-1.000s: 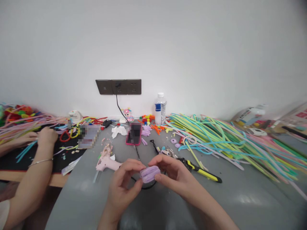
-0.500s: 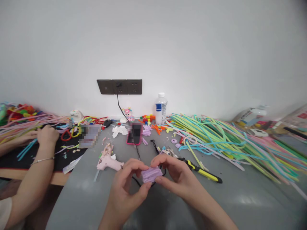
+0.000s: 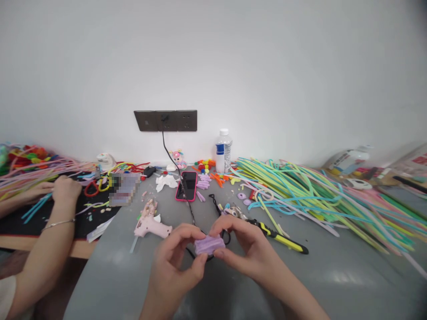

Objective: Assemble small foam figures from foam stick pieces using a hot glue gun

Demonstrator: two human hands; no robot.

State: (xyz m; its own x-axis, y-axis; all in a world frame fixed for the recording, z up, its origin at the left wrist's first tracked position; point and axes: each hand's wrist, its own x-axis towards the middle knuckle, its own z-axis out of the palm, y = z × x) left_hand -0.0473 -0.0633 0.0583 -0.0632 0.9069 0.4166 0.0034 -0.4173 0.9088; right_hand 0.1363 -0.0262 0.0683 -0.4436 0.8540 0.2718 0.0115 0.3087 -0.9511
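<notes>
Both my hands pinch a small purple ribbed bundle of pipe-cleaner pieces (image 3: 209, 244) low over the grey table (image 3: 333, 275). My left hand (image 3: 176, 258) grips its left end with thumb and fingers closed. My right hand (image 3: 242, 242) holds its right end, fingers curled over the top. A pink glue gun (image 3: 150, 226) lies just left of my hands, its black cord (image 3: 191, 215) running under them. Yellow-and-black pliers (image 3: 278, 238) lie just to the right.
A large heap of green, blue and pink pipe cleaners (image 3: 320, 200) covers the right side. A pink-cased phone (image 3: 187, 186), a water bottle (image 3: 223, 151) and small coloured pieces sit near the wall. Another person's arms (image 3: 50, 222) work on a black mat (image 3: 20, 220) at left.
The purple bundle has turned in my fingers and now lies flatter and a little lower. The other person's hands barely moved.
</notes>
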